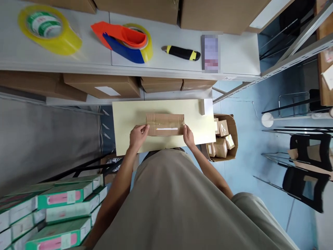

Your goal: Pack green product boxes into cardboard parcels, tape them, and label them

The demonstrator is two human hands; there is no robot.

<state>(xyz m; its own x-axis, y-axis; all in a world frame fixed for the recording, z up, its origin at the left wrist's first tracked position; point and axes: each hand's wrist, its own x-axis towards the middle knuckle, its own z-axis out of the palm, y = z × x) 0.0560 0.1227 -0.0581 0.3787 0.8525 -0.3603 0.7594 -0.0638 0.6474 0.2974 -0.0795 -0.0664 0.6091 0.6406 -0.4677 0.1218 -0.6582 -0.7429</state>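
- Holding the small brown cardboard carton (165, 121) between both hands, you have it over the middle of the cream tabletop (127, 118); whether it rests on that surface or is lifted slightly, you cannot tell from this view.
- Your left hand (139, 135), over the tabletop's near part, pinches the carton's left end, thumb and forefinger drawn together at its edge.
- Your right hand (188, 135), also over the tabletop, grips the carton's right end near its lower corner, thumb against the edge; you cannot see all of its fingers.
- Facing you on the carton are clear tape and a narrow white strip.
- At the tabletop's far right corner you have a small white box (207, 106).
- Just right of the tabletop, lower down, you see an open cardboard box (233, 147) with several small labelled cartons (221, 147) inside.
- Beyond the tabletop, higher up, runs a grey shelf (236, 52) carrying a roll of yellowish tape (69, 41), a red-and-blue tape dispenser (125, 34), a black-and-yellow utility knife (180, 52) and a pixelated, unreadable item (210, 52).
- Larger cartons (213, 15) stand at the back of that shelf, and more brown boxes (101, 85) sit beneath it, just beyond the tabletop.
- Left of the tabletop, on your side, are stacked green-and-white boxes (63, 198).
- Well right of the tabletop, you have black chairs (296, 184) on the blue floor (241, 180).
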